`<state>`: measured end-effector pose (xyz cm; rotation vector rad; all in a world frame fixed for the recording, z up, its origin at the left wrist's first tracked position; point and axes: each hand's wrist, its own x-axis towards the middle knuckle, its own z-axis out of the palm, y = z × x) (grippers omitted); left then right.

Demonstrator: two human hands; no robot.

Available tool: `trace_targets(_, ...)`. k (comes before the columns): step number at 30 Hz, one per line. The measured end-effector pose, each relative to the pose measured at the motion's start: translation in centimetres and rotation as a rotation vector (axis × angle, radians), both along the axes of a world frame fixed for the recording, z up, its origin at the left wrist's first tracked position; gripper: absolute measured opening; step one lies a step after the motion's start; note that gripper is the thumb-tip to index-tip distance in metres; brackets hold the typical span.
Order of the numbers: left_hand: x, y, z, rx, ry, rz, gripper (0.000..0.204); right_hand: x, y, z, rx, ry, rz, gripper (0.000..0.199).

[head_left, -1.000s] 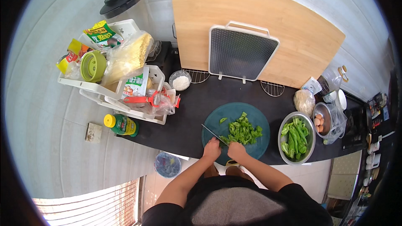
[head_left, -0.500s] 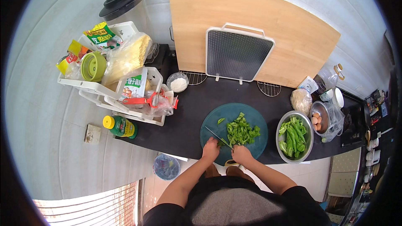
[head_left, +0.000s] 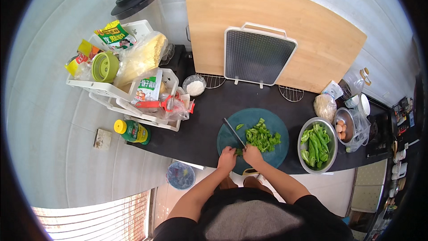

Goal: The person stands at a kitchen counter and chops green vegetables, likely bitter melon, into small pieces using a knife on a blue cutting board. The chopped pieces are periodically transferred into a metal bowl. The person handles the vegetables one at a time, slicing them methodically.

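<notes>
My right hand (head_left: pixel 253 155) is closed round the handle of a kitchen knife (head_left: pixel 234 133). The blade slants away to the far left over a round green cutting board (head_left: pixel 229 140). At the board's near left edge my left hand (head_left: pixel 228 158) has its fingers curled on a green pepper piece (head_left: pixel 239 152); most of that piece is hidden by the hand. Chopped green pepper (head_left: pixel 263 137) lies heaped on the board, right of the blade. One small loose bit (head_left: pixel 240 126) sits apart, near the knife's tip.
Whole green peppers (head_left: pixel 317 145) fill a steel bowl (head_left: pixel 332 158) on the right. Beyond it stand a bowl of eggs (head_left: pixel 341 128) and a jar (head_left: pixel 354 82). White baskets (head_left: pixel 120 91) of packets, a green bottle (head_left: pixel 133 132) and a flour bowl (head_left: pixel 194 87) are left. A wooden board (head_left: pixel 321 40) leans behind.
The knife blade has swung farther from me and shows more of its flat side. My right hand has shifted slightly away from me. The whole view has moved a little.
</notes>
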<state>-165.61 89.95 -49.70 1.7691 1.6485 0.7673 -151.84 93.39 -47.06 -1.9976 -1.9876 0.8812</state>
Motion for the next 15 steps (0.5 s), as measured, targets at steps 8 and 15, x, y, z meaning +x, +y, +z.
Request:
trace_targets(8,0.1,0.6,-0.4,-0.088,-0.211,0.164,0.018,3.8,-1.6,4.7,-0.056,0.013,0.058,0.021)
trace_targets(15,0.5,1.8,-0.6,-0.057,-0.12,0.075,0.011,3.8,-2.2,3.3,-0.158,-0.105,0.142,0.021)
